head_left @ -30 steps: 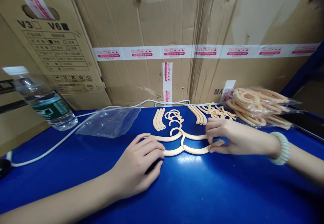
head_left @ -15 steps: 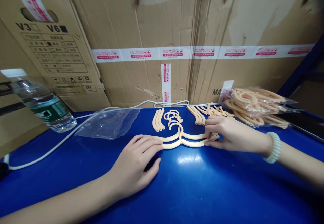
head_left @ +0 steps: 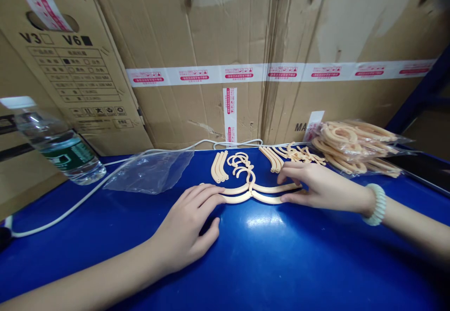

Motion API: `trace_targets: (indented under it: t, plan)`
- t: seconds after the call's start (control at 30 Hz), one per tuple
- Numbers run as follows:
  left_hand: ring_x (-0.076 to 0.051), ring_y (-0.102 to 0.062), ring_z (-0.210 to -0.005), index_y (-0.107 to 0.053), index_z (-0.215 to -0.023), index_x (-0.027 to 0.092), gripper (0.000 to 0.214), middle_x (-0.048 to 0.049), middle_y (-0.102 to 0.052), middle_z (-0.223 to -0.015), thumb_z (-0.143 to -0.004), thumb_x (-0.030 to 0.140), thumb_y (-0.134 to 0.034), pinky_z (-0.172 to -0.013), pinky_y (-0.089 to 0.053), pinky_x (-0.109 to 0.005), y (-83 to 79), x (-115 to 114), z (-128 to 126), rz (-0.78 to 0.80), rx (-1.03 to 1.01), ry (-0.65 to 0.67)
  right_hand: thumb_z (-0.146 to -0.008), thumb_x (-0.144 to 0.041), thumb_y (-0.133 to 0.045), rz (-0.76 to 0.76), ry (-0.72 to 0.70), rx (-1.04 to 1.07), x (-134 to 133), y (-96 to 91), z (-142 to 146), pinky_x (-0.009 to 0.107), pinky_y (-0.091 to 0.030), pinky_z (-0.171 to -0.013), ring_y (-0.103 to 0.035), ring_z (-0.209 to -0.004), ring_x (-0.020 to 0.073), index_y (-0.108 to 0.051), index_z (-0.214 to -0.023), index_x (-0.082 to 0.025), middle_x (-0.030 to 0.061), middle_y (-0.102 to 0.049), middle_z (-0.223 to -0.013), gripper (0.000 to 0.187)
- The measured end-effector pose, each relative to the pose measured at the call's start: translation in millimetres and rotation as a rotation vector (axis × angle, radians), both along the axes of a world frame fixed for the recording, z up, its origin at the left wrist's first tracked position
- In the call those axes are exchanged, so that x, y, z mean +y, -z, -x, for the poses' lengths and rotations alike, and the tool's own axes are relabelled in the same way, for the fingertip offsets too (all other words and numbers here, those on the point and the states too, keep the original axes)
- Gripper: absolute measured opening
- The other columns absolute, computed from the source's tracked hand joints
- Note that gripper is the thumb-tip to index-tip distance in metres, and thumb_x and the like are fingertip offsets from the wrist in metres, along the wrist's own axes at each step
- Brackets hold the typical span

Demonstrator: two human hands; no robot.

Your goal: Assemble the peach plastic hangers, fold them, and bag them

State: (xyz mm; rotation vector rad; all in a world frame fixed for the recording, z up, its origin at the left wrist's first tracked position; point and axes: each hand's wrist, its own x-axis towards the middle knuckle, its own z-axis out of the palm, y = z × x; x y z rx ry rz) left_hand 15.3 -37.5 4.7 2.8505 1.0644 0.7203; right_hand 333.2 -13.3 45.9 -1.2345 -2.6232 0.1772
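Note:
Several curved beige rods (head_left: pixel 267 198) lie on the blue table in two rows, meeting end to end at the middle. My left hand (head_left: pixel 191 217) rests flat over the left ends of both rows, its fingers stretched out and its thumb apart. At the right end, the thumb of my right hand (head_left: pixel 312 186) touches the lower rod while its bent fingers stand away above the upper one; nothing shows gripped between them. Small curled beige pieces (head_left: pixel 241 163) sit just behind the join. Bundles of straighter beige rods (head_left: pixel 220 166) lie to their left and right.
A water bottle (head_left: pixel 63 147) leans at the left beside a clear plastic bag (head_left: pixel 151 172) and a white cable (head_left: pixel 66 215). Bagged beige rings (head_left: pixel 351 147) are piled at the right, near a dark flat object (head_left: pixel 422 170). Large cardboard boxes (head_left: pixel 197 34) wall off the back.
My right hand's fingers have lifted off the upper rod and spread from the thumb, uncovering its right end. My left hand has shifted very slightly left.

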Motion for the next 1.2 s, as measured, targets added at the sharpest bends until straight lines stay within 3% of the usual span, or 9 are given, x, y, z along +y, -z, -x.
trace_targets:
  t: [0.1,0.27,0.8,1.0,1.2]
  plan:
    - [-0.029,-0.050,-0.128,-0.058,-0.114,0.022,0.029,-0.0102,-0.059,-0.135,-0.087,0.018,-0.050,-0.110,-0.036,-0.052,1.5,-0.1,0.8,0.022,0.012,-0.004,-0.089,-0.042,-0.061,0.041,0.001,0.003,-0.4,3.0,4.3,0.031,-0.048,-0.069,-0.066,-0.086,0.0232,-0.064,-0.101,-0.019,0.0089,-0.067,-0.099,0.026]
    - [-0.029,-0.052,-0.125,-0.057,-0.117,0.022,0.028,-0.0107,-0.060,-0.134,-0.090,0.022,-0.049,-0.108,-0.037,-0.053,1.2,0.1,0.6,0.032,0.056,0.001,-0.090,-0.039,-0.060,0.080,0.018,-0.002,0.7,4.4,5.9,0.029,-0.047,-0.063,-0.066,-0.077,0.0212,-0.067,-0.090,-0.020,0.0074,-0.068,-0.089,0.021]
    - [-0.029,-0.051,-0.126,-0.055,-0.122,0.023,0.033,-0.0107,-0.059,-0.136,-0.090,0.021,-0.050,-0.108,-0.037,-0.052,1.3,0.0,0.0,0.046,0.039,0.003,-0.091,-0.032,-0.057,-0.008,0.009,-0.039,4.3,7.6,3.1,0.034,-0.051,-0.071,-0.065,-0.085,0.0239,-0.066,-0.092,-0.019,0.0097,-0.067,-0.095,0.016]
    - [-0.029,-0.051,-0.127,-0.054,-0.126,0.024,0.037,-0.0095,-0.059,-0.136,-0.089,0.021,-0.051,-0.109,-0.037,-0.052,0.7,0.1,-0.3,0.061,0.036,0.000,-0.090,-0.026,-0.059,-0.038,-0.027,0.011,2.8,3.6,1.0,0.037,-0.051,-0.080,-0.064,-0.093,0.0250,-0.064,-0.105,-0.018,0.0110,-0.066,-0.102,0.018]
    - [-0.030,-0.051,-0.127,-0.055,-0.125,0.023,0.036,-0.0104,-0.059,-0.136,-0.089,0.022,-0.051,-0.109,-0.038,-0.053,2.2,-0.3,0.4,0.059,0.023,-0.005,-0.088,-0.036,-0.064,0.026,-0.045,0.031,5.4,1.9,-0.1,0.033,-0.049,-0.075,-0.063,-0.087,0.0223,-0.067,-0.094,-0.019,0.0074,-0.066,-0.094,0.017]
